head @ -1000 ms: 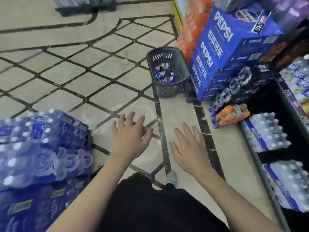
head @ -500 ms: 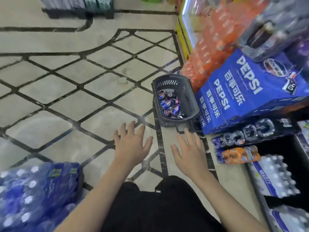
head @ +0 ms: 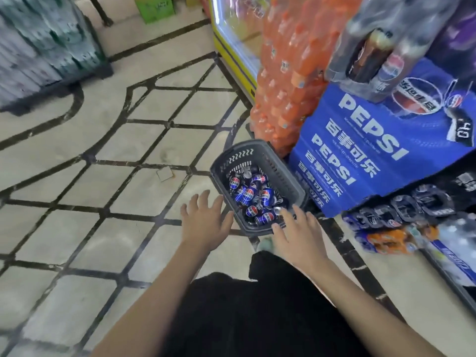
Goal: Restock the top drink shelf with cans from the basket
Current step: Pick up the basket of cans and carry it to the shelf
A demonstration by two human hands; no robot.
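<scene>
A dark grey plastic basket point(head: 288, 171) stands on the tiled floor, holding several blue Pepsi cans point(head: 247, 195). My left hand point(head: 204, 221) hovers just left of the basket's near corner, fingers spread and straight, holding nothing. My right hand point(head: 298, 230) reaches over the basket's near rim with fingers extended, its fingertips close to the nearest cans; it holds nothing. The top drink shelf is not in view.
Blue Pepsi cartons point(head: 373, 150) are stacked right of the basket, with orange soda bottle packs point(head: 288, 81) behind and dark and orange multipacks point(head: 396, 228) on the floor at right. A pallet of wrapped bottles point(head: 38, 42) stands far left. Open floor point(head: 116, 176) lies to the left.
The view has moved forward toward the basket. Both hands have come from well short of the basket up to its near edge. The water packs at lower left have left the view.
</scene>
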